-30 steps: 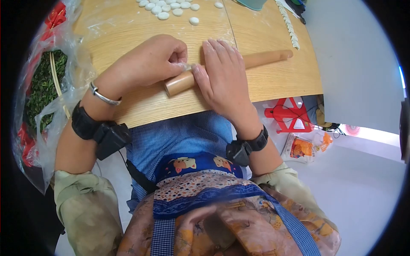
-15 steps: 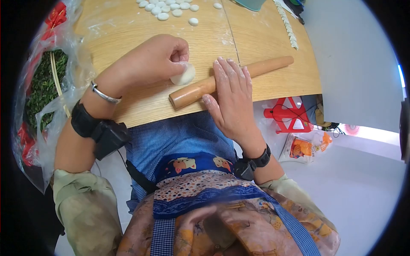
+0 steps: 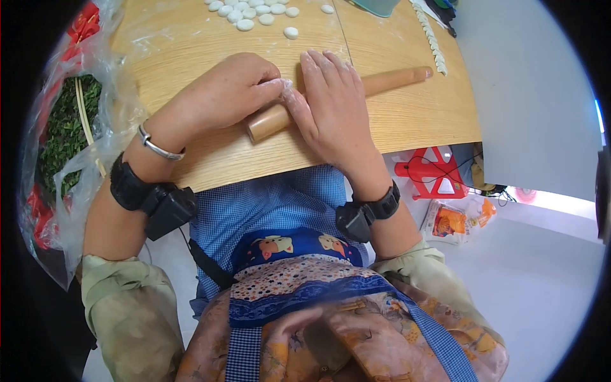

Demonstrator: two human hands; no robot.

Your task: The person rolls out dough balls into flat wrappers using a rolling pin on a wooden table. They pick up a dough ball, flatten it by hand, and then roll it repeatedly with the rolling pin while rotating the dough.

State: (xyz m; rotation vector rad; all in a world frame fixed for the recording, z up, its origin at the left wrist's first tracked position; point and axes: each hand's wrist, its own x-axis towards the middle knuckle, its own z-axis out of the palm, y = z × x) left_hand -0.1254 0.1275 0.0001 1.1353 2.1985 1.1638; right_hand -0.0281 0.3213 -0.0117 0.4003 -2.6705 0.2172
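Under my flat right hand (image 3: 334, 105) lies a wooden rolling pin (image 3: 270, 122), slanting up to the right across the table's near part. My right fingers are stretched out, with flour on the fingertips and thumb. My left hand (image 3: 242, 89) is closed just left of it, thumb and fingers pinched at the pin's upper side. The dough disc seen before is hidden by my hands. Several small white dough pieces (image 3: 245, 25) lie on the floured wooden table (image 3: 191, 48) at the top, with one piece (image 3: 291, 32) set a little apart.
A plastic bag of chopped greens (image 3: 67, 127) with chopsticks lies at the left. At the top right are a greenish container (image 3: 377, 5) and a row of folded dough (image 3: 431, 39). A red stool (image 3: 433, 173) and a printed packet (image 3: 449, 223) are below the table's right side.
My right hand and the rolling pin have moved up, away from my body, and slightly left. The dough disc has gone out of sight. My left hand has shifted only slightly.
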